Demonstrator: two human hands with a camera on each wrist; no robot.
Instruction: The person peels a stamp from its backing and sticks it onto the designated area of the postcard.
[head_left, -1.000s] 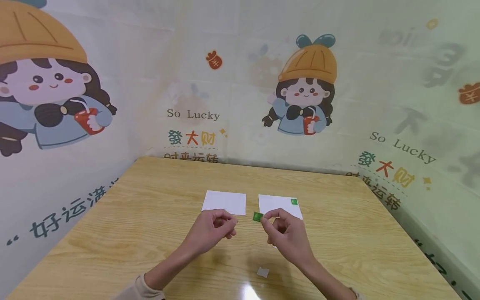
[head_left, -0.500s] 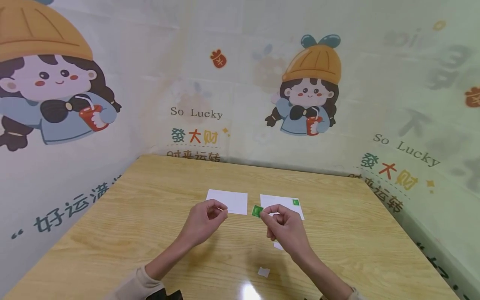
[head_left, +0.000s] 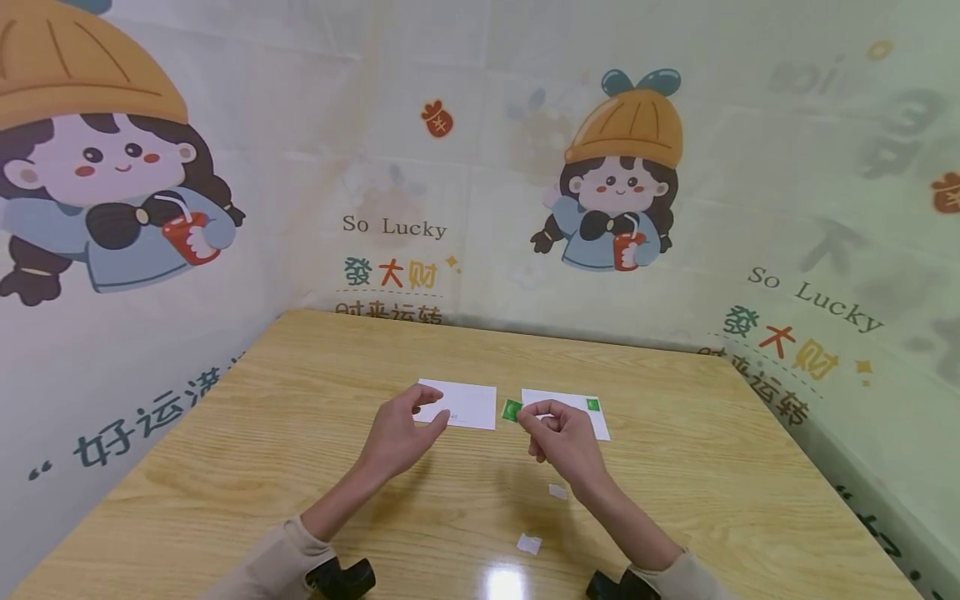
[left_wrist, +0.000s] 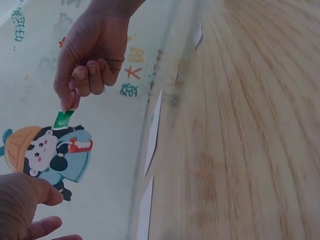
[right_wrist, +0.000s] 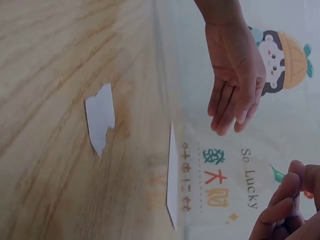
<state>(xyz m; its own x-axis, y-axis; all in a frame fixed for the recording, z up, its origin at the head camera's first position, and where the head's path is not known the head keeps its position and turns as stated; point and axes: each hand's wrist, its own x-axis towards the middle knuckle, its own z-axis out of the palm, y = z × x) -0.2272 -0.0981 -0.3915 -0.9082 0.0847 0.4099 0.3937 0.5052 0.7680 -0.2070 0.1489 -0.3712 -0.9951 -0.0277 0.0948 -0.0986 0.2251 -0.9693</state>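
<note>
In the head view my right hand (head_left: 562, 437) pinches a small green stamp (head_left: 512, 410) with a pale edge between thumb and forefinger, up above the table. My left hand (head_left: 401, 429) hovers to the left with thumb and fingers spread apart, nothing between them. Beyond it a plain white envelope (head_left: 472, 407) lies flat, partly covered by the fingers. To its right is a second white envelope (head_left: 555, 404), which bears a green stamp (head_left: 592, 405) at its upper right corner; my right hand overlaps it in this view. The left wrist view shows the held stamp (left_wrist: 62, 119) hanging from the fingertips.
Two torn white paper scraps, a nearer scrap (head_left: 528, 544) and a farther scrap (head_left: 557, 492), lie on the wooden table (head_left: 300, 467) in front of my right hand. A printed cloth backdrop (head_left: 480, 167) closes off the table's back and both sides.
My left hand has drawn back leftward and its thumb and fingers have parted. The right hand keeps its pinch on the stamp, slightly farther forward, and the farther scrap has come fully into view.
</note>
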